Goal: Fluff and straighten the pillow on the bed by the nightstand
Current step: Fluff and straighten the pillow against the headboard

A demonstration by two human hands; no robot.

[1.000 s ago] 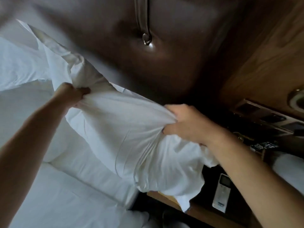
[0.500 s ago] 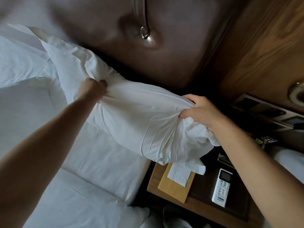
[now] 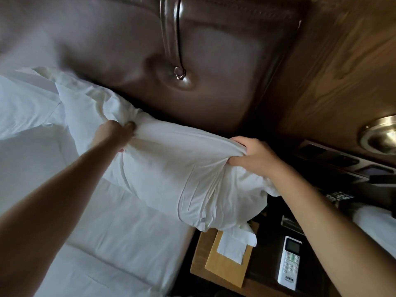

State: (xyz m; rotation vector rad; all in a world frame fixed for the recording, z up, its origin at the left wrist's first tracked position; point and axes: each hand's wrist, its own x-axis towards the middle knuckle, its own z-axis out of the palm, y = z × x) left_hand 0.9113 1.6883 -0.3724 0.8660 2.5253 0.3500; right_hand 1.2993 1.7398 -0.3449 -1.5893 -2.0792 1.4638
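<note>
A white pillow (image 3: 171, 174) lies across the head of the bed (image 3: 107, 243), close to the brown padded headboard (image 3: 214, 61). Its right end hangs over the bed's edge above the nightstand (image 3: 201, 258). My left hand (image 3: 115, 133) grips a bunch of the pillowcase at the pillow's upper left. My right hand (image 3: 252, 155) pinches the fabric at the upper right end, thumb underneath. The loose flap of the pillowcase trails off to the upper left.
On the nightstand lie a tan tissue box (image 3: 229, 260) with a tissue sticking out and a white remote (image 3: 289, 262). A wall control panel (image 3: 342, 163) and a brass lamp base (image 3: 379, 136) sit at the right. A second white pillow (image 3: 23, 103) lies at the left.
Both hands have lowered the pillow from its tilted, lifted position toward the bed and moved it up against the headboard. The grips have stayed the same.
</note>
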